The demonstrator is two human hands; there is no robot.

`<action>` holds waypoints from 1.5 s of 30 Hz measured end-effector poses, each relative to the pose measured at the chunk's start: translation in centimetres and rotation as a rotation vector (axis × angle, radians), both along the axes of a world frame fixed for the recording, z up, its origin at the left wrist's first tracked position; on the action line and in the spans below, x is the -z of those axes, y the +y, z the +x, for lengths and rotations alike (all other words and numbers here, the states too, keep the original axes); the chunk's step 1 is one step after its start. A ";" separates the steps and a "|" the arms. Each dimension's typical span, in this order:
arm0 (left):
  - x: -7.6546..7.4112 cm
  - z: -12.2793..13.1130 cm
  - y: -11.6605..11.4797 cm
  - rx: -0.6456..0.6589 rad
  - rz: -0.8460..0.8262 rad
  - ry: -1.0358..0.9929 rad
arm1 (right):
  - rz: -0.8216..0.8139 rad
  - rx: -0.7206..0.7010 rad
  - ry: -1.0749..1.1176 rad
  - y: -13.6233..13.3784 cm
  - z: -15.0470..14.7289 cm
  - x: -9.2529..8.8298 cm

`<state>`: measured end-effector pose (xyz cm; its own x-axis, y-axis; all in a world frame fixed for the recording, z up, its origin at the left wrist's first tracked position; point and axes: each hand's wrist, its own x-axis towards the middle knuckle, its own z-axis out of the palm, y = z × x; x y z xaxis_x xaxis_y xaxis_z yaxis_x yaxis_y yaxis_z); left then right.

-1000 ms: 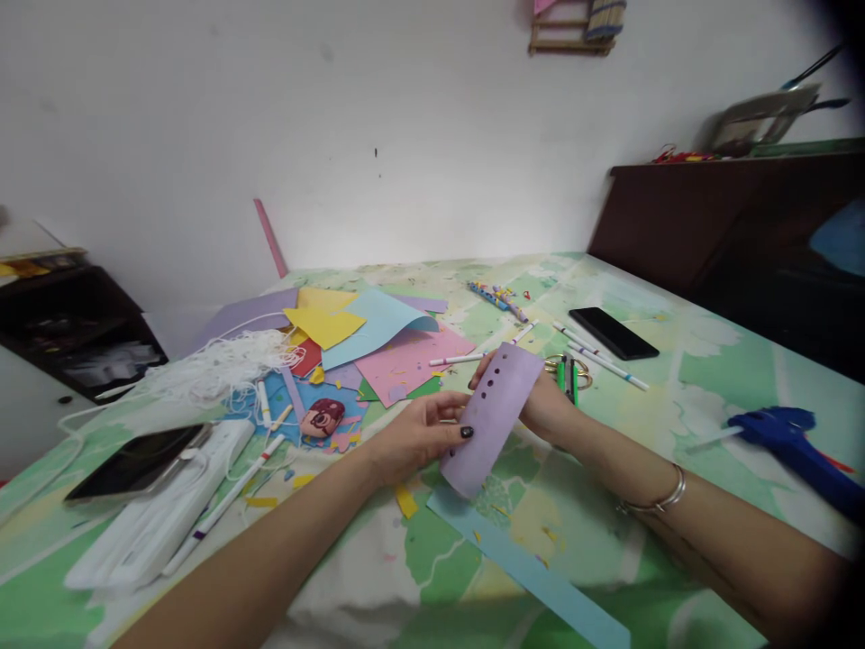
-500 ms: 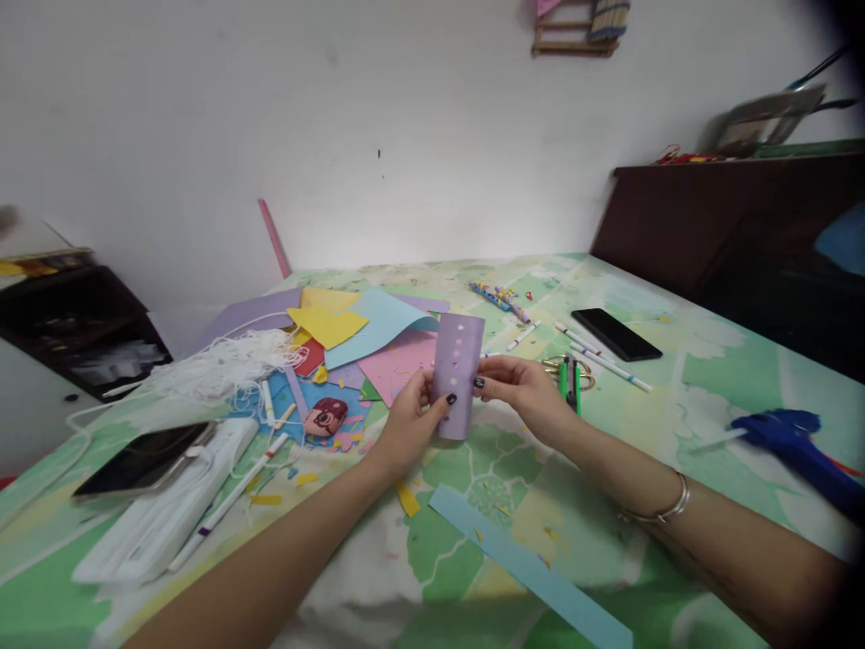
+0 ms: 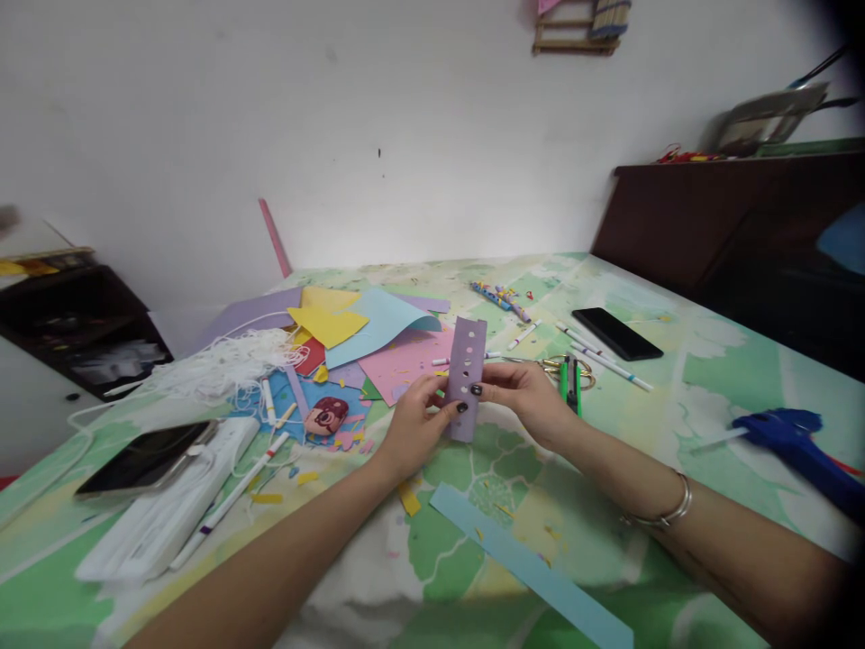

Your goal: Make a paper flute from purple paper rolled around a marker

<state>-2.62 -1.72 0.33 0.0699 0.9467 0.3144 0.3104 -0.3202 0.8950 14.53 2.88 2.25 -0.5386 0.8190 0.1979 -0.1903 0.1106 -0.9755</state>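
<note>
A purple paper piece point(image 3: 458, 365) with a row of round holes is held near-upright, leaning slightly, in front of the body and above a green-and-white tablecloth point(image 3: 676, 388). Its lower left side is pinched by the left hand point(image 3: 420, 424), thumb laid across the front. Its right side is gripped by the right hand point(image 3: 531, 401), thumb tip on the front edge; fingertips behind the paper are hidden. Both hands are closed on the same piece. A silver bracelet point(image 3: 676, 512) is worn on the right wrist. Below the hands, a light-blue strip point(image 3: 533, 566) is laid slantwise on the cloth. Just beside the right hand, gold-handled scissors point(image 3: 587, 377) are partly covered by a green-and-black tool point(image 3: 563, 383). Beyond these, a black phone point(image 3: 616, 333) is seen near loose white markers point(image 3: 618, 370); a blue glue gun point(image 3: 804, 451) is placed well apart at far right. Past the left hand, a pink case point(image 3: 326, 415), a tangle of white string point(image 3: 233, 365) and overlapping sheets, including a yellow sheet point(image 3: 329, 326) and a pink sheet point(image 3: 412, 361), are spread. A white power strip point(image 3: 135, 550) is partly covered by a dark-screened device point(image 3: 145, 457). Small paper scraps are scattered about.
</note>
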 end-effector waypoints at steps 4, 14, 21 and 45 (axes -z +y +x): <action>-0.5 0.2 -0.3 0.065 -0.034 -0.014 | -0.049 -0.049 0.070 0.1 0.0 0.3; -0.6 0.5 -0.4 0.267 0.033 0.032 | -0.132 -0.034 0.099 0.2 -0.1 0.7; -0.8 0.8 -0.5 0.247 0.038 0.149 | -0.124 -0.104 0.136 0.1 -0.4 1.2; -1.1 1.3 -1.4 0.368 -0.174 0.167 | -0.047 -0.053 0.174 -0.1 -0.2 0.2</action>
<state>-1.35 -3.09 1.39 0.4485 0.8873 0.1078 0.3492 -0.2849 0.8927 14.29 2.73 2.01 -0.5425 0.8007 0.2541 -0.3609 0.0510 -0.9312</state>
